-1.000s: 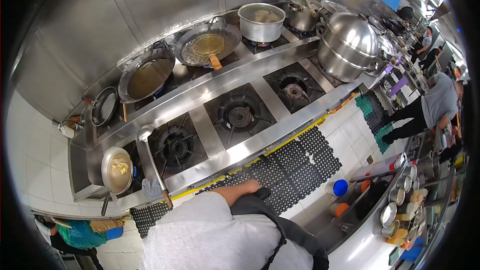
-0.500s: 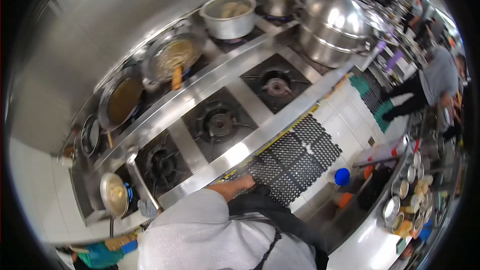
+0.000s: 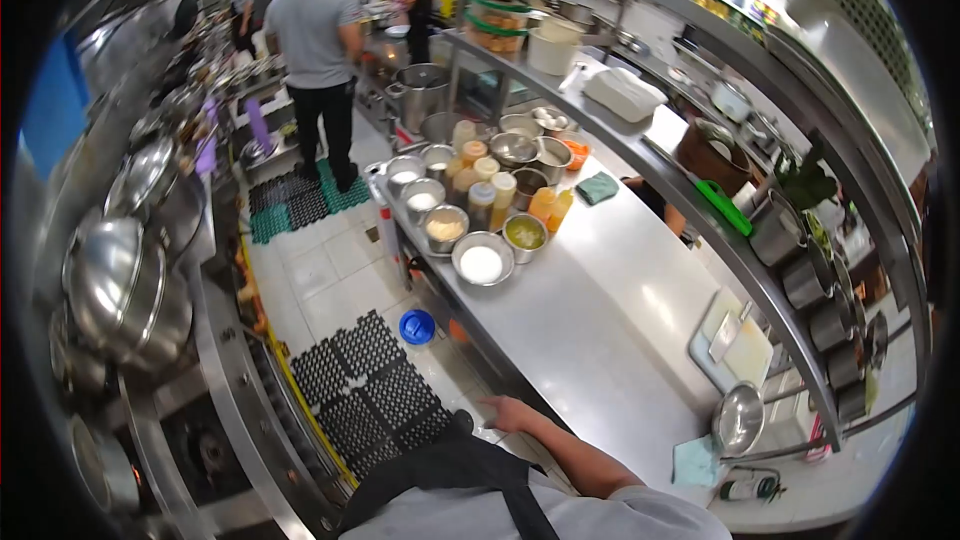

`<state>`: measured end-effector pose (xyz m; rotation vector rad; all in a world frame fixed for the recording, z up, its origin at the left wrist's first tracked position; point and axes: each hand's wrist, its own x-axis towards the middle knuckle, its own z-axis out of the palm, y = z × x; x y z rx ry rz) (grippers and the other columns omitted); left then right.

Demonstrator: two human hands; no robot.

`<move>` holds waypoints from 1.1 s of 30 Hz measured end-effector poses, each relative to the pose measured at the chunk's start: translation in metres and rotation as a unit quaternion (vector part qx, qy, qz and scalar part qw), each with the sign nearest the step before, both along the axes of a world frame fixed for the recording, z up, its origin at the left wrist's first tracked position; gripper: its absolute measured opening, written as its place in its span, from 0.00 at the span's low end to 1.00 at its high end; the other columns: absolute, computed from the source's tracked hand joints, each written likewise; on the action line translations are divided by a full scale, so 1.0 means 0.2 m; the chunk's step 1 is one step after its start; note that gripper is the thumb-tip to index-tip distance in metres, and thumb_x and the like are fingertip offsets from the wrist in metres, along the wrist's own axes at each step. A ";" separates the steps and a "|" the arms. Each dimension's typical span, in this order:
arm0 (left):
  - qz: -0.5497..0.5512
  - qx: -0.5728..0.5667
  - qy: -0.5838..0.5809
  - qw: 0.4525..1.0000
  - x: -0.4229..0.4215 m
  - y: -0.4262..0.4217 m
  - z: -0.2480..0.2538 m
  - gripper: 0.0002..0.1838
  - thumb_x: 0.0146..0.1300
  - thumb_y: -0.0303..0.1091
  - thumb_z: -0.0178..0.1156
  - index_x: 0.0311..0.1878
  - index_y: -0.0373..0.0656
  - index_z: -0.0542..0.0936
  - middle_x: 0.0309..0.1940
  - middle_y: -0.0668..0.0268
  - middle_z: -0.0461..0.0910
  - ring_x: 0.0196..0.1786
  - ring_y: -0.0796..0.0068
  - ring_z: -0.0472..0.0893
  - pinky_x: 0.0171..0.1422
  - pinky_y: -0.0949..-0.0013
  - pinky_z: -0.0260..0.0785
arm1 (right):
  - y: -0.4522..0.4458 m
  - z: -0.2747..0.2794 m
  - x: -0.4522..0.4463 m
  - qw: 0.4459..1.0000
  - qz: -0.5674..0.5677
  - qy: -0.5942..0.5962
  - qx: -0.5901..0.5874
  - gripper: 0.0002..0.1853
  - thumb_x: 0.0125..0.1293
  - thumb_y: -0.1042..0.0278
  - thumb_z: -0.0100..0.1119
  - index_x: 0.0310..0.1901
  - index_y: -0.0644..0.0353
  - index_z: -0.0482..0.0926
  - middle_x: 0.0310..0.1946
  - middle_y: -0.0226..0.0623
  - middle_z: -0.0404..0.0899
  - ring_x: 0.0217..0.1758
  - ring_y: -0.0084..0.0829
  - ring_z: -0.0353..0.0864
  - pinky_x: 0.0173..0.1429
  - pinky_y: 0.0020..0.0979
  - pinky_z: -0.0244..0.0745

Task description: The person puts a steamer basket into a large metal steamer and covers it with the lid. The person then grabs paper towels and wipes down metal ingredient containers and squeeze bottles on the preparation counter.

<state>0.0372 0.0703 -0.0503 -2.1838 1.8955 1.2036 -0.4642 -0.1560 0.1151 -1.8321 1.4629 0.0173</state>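
The counter [image 3: 600,340] is smooth metal with a soft sheen and bright glossy patches, while the domed pot [image 3: 125,290] across the aisle from it is metal polished almost to a mirror. At the counter's far end the squeeze bottles [image 3: 503,186] look like smooth plastic and the folded cloth [image 3: 598,188] like matt fabric; by its near right end the bowl [image 3: 738,420] is shiny metal. Left of the counter, the perforated mat [image 3: 370,390] looks like rough, dull rubber, the bucket [image 3: 417,327] smooth plastic.
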 end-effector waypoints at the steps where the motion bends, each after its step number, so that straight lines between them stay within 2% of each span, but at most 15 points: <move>1: -0.015 -0.003 -0.005 1.000 0.03 -0.08 0.00 0.08 0.65 0.37 0.61 0.44 0.46 0.82 0.41 0.53 0.84 0.42 0.48 0.84 0.42 0.46 0.76 | -0.04 0.20 0.04 0.998 -0.018 -0.066 0.003 0.33 0.65 0.46 0.70 0.65 0.59 0.81 0.59 0.53 0.84 0.63 0.53 0.83 0.68 0.44 0.77; 6: -0.185 -0.098 -0.069 0.975 0.15 -0.52 -0.06 0.09 0.66 0.39 0.62 0.43 0.46 0.81 0.40 0.55 0.84 0.36 0.51 0.85 0.36 0.48 0.76 | -0.37 0.95 -0.05 0.985 0.008 -0.172 0.004 0.30 0.72 0.50 0.67 0.71 0.53 0.77 0.64 0.48 0.83 0.64 0.44 0.83 0.69 0.41 0.76; 7: 0.007 0.025 0.116 0.993 0.16 -0.63 -0.01 0.08 0.68 0.39 0.61 0.43 0.46 0.80 0.38 0.58 0.82 0.34 0.56 0.84 0.32 0.54 0.74 | -0.43 1.10 -0.10 0.985 -0.011 -0.166 -0.033 0.29 0.72 0.51 0.67 0.70 0.53 0.77 0.63 0.47 0.83 0.63 0.42 0.84 0.67 0.41 0.78; 8: 0.236 0.102 0.269 0.928 0.15 -0.76 0.10 0.08 0.71 0.39 0.59 0.44 0.46 0.80 0.36 0.62 0.81 0.31 0.62 0.83 0.29 0.59 0.72 | -0.48 1.23 -0.15 0.984 -0.028 -0.160 -0.069 0.28 0.72 0.51 0.67 0.70 0.52 0.78 0.62 0.45 0.84 0.61 0.41 0.84 0.65 0.41 0.79; 11: 0.195 0.057 0.309 0.929 0.09 -1.03 0.15 0.08 0.73 0.38 0.58 0.45 0.44 0.79 0.35 0.65 0.78 0.30 0.67 0.81 0.27 0.63 0.71 | -0.58 1.62 -0.28 0.964 -0.095 -0.168 -0.184 0.26 0.71 0.58 0.68 0.68 0.53 0.80 0.61 0.47 0.83 0.57 0.44 0.85 0.62 0.41 0.80; 13: 0.340 0.152 0.339 0.864 0.02 -1.23 0.18 0.10 0.73 0.39 0.58 0.46 0.43 0.79 0.33 0.65 0.78 0.30 0.68 0.81 0.27 0.62 0.71 | -0.64 1.85 -0.33 0.949 -0.106 -0.149 -0.255 0.25 0.70 0.62 0.70 0.67 0.53 0.79 0.62 0.43 0.83 0.58 0.40 0.84 0.60 0.39 0.81; 15: 0.338 0.155 0.316 0.873 -0.07 -1.36 0.20 0.10 0.73 0.40 0.58 0.45 0.44 0.79 0.32 0.66 0.77 0.27 0.69 0.79 0.26 0.61 0.69 | -0.70 2.05 -0.38 0.929 -0.112 -0.141 -0.323 0.26 0.68 0.67 0.71 0.67 0.54 0.79 0.61 0.41 0.83 0.58 0.37 0.84 0.58 0.37 0.81; 17: 0.323 0.184 0.291 0.882 -0.11 -1.44 0.18 0.10 0.74 0.40 0.56 0.39 0.45 0.79 0.30 0.65 0.77 0.25 0.67 0.78 0.26 0.59 0.69 | -0.77 2.20 -0.38 0.914 -0.122 -0.121 -0.367 0.26 0.67 0.69 0.71 0.67 0.54 0.79 0.61 0.41 0.84 0.58 0.38 0.84 0.59 0.38 0.80; 18: 0.234 0.220 0.266 0.909 -0.12 -1.50 0.24 0.12 0.74 0.40 0.53 0.33 0.47 0.77 0.27 0.65 0.76 0.26 0.66 0.77 0.26 0.56 0.68 | -0.81 2.27 -0.38 0.912 -0.127 -0.095 -0.379 0.27 0.66 0.72 0.71 0.67 0.54 0.79 0.60 0.40 0.84 0.58 0.37 0.84 0.59 0.37 0.80; 19: -0.020 0.105 0.214 0.971 -0.04 -1.52 0.03 0.15 0.73 0.39 0.51 0.28 0.47 0.75 0.23 0.65 0.74 0.23 0.67 0.76 0.23 0.56 0.66 | -0.85 2.34 -0.38 0.904 -0.113 -0.061 -0.407 0.26 0.66 0.72 0.71 0.67 0.55 0.80 0.61 0.39 0.84 0.58 0.37 0.84 0.59 0.37 0.79; 21: 0.222 0.226 0.314 0.895 -0.10 -1.56 0.12 0.13 0.73 0.40 0.54 0.32 0.47 0.74 0.22 0.68 0.72 0.21 0.71 0.74 0.22 0.60 0.66 | -0.93 2.41 -0.38 0.898 -0.118 -0.024 -0.423 0.26 0.67 0.72 0.70 0.66 0.55 0.80 0.62 0.37 0.84 0.60 0.36 0.83 0.61 0.37 0.78; 24: 0.255 0.253 0.285 0.889 -0.09 -1.68 0.15 0.11 0.74 0.42 0.56 0.36 0.47 0.77 0.23 0.69 0.74 0.23 0.74 0.75 0.24 0.64 0.66 | -1.12 2.54 -0.38 0.890 -0.124 0.036 -0.436 0.24 0.68 0.69 0.69 0.66 0.55 0.80 0.66 0.40 0.82 0.67 0.39 0.80 0.65 0.38 0.77; 27: 0.238 0.273 0.275 0.891 0.02 -1.86 0.15 0.13 0.74 0.44 0.57 0.45 0.45 0.81 0.30 0.71 0.78 0.25 0.75 0.74 0.26 0.68 0.64 | -1.39 2.64 -0.45 0.819 -0.146 0.234 -0.503 0.24 0.70 0.64 0.68 0.67 0.54 0.80 0.68 0.46 0.80 0.72 0.43 0.77 0.70 0.40 0.74; 30: 0.310 0.257 0.223 0.888 0.07 -2.02 0.26 0.13 0.74 0.45 0.58 0.48 0.45 0.81 0.33 0.73 0.78 0.27 0.75 0.74 0.28 0.68 0.63 | -1.75 2.74 -0.76 0.785 -0.154 0.292 -0.524 0.25 0.72 0.59 0.66 0.68 0.54 0.79 0.69 0.53 0.77 0.75 0.48 0.74 0.73 0.41 0.72; 33: 0.356 0.239 0.240 0.871 0.18 -2.17 0.29 0.14 0.74 0.45 0.58 0.52 0.45 0.81 0.37 0.70 0.79 0.29 0.75 0.76 0.28 0.68 0.63 | -2.07 2.79 -1.08 0.842 -0.265 0.220 -0.415 0.24 0.73 0.58 0.63 0.67 0.58 0.78 0.69 0.52 0.78 0.74 0.46 0.76 0.73 0.40 0.72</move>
